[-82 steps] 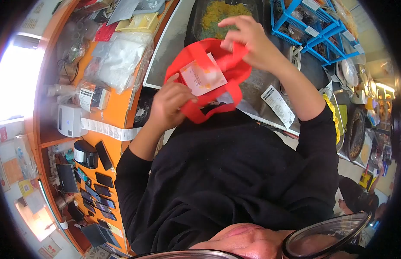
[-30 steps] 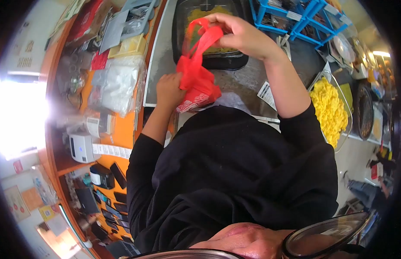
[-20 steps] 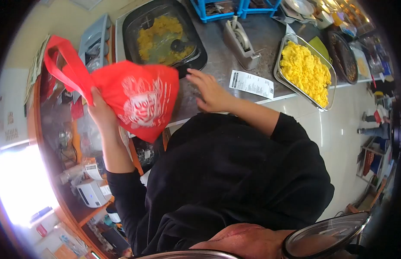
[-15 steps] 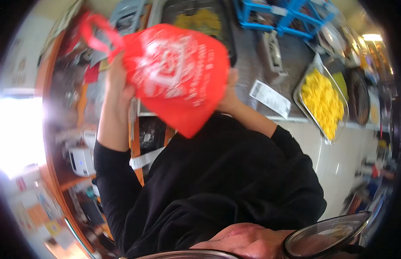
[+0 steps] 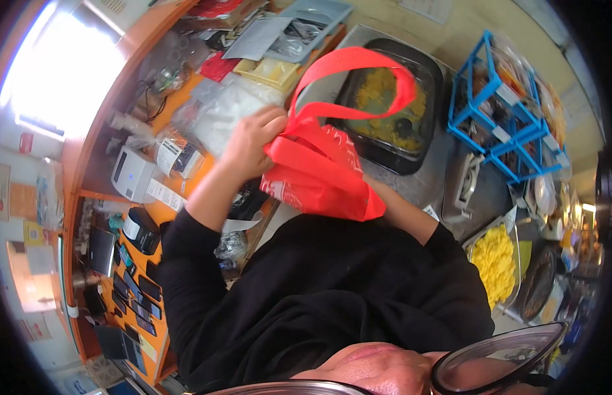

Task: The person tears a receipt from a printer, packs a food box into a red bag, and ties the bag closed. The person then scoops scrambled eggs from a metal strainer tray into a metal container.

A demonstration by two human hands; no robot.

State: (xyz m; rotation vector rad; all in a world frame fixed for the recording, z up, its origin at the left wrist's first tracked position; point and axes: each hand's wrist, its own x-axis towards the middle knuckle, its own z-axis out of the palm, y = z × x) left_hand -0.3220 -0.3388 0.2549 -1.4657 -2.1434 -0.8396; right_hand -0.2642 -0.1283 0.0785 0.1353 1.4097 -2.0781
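A red fabric bag [image 5: 319, 172] with white print hangs in front of my chest, its neck gathered and a handle loop standing up. My left hand [image 5: 254, 143] is closed around the gathered neck at the base of the handles. My right forearm reaches behind the bag from the right, and the bag hides that hand. Past the bag lies a black lidded tray [image 5: 428, 99] with yellow food in it.
Blue wire baskets [image 5: 497, 131] and a tape dispenser [image 5: 461, 185] stand at the right, near a glass dish of yellow food [image 5: 495, 263]. To the left, an orange counter [image 5: 162, 247] holds clear plastic bags [image 5: 220, 108], a white printer [image 5: 131, 172] and several phones [image 5: 140, 297].
The bag has turned so that its printed face no longer fronts the camera. My left hand still grips its neck. My right hand has gone out of sight behind it, and the view has swung left.
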